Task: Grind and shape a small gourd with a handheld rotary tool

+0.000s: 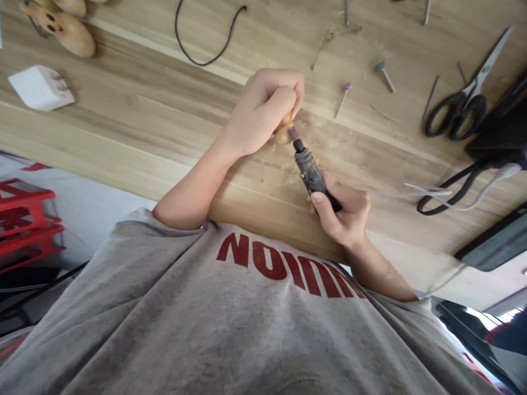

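Together, two hands hold a small wooden piece and a grinding tool

Seen from the head, the left hand (274,104) is curled up, with its fingers pinching the small wooden piece (282,135). This piece is low over the wood table (156,104), partly hidden by the hand. The right hand (343,208) is wrapped around the black grinding tool (310,173). The tool's purple-brown tip (293,133) is right at the piece. Pale dust lies on the table near them.

Farther up the table are a bit with a pink end (347,86) and a bit with a gray end (381,67). Black-handled scissors (467,101) lie to the right. Over on the left are a white block (41,88) and a round wooden figure (68,33) with black dots. A thin black cord (197,63) makes a curve between the figure and the bits.
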The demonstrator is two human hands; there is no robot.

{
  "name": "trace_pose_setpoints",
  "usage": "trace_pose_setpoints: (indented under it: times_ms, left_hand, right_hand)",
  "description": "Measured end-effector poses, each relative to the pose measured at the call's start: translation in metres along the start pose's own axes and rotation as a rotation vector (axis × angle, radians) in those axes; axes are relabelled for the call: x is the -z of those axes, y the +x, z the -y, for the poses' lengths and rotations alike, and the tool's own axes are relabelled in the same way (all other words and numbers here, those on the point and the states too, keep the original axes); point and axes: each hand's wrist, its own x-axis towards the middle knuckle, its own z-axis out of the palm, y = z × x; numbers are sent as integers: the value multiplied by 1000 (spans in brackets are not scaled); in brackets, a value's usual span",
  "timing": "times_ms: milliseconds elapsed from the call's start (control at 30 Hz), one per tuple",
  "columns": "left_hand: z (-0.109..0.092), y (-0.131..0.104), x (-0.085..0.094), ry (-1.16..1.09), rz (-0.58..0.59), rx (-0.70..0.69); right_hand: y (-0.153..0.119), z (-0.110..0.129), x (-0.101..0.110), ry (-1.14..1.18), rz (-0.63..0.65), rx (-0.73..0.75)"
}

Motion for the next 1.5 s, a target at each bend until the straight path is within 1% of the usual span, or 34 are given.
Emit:
trace_pose_setpoints:
  times_ms: [67, 200, 300, 400, 467, 533, 600, 733, 833, 900, 967, 1033, 1133, 1167, 1267, 1400, 1500]
  left_hand:
    - [0, 0, 0, -18, 5, 24]
    - [0, 0, -1, 20, 16, -9]
    - [-1, 0, -1, -29, 29, 53]
    - [0, 1, 0, 18, 34, -15]
    - [1, 2, 1, 21, 37, -44]
    - [0, 1, 1, -12, 44, 5]
    - [0, 1, 1, -31, 47, 63]
    - [0, 0, 1, 1, 37, -32]
    - [-1, 0, 1, -26, 48, 32]
    - [-2, 0, 3, -16, 56, 13]
    - [-2, 0, 4, 37, 63, -24]
    - [-1, 1, 4, 72, 72, -16]
    - [1, 3, 2, 36, 36, -33]
    - [1, 3, 1, 13, 6, -38]
    - [3, 3, -2, -37, -12, -17]
    - [5, 2, 0, -47, 43, -69]
    - [4, 1, 0, -29, 79, -65]
  right_hand:
    - [0, 1, 0, 8, 10, -7]
    - [0, 2, -1, 12, -13, -23]
    - [0, 1, -1, 17, -4, 5]
    - [-1, -2, 0, 16, -28, -21]
    - [-2, -3, 0, 17, -18, -14]
    - [-2, -4, -1, 25, 3, 22]
    - [-2, -3, -1, 30, 0, 28]
    - [-1, 0, -1, 13, -31, -7]
    - [0, 1, 0, 9, 10, 32]
    - [0, 1, 0, 3, 14, 19]
    - [0, 0, 0, -5, -13, -15]
    - [-1, 0, 0, -7, -33, -38]
    - [-1, 0, 0, 16, -42, -41]
    - [-1, -1, -1, 25, -44, -35]
    - [-2, -2, -1, 33, -27, -4]
    - [-2, -3, -1, 0, 14, 2]
    - [-2, -1, -1, 0, 16, 13]
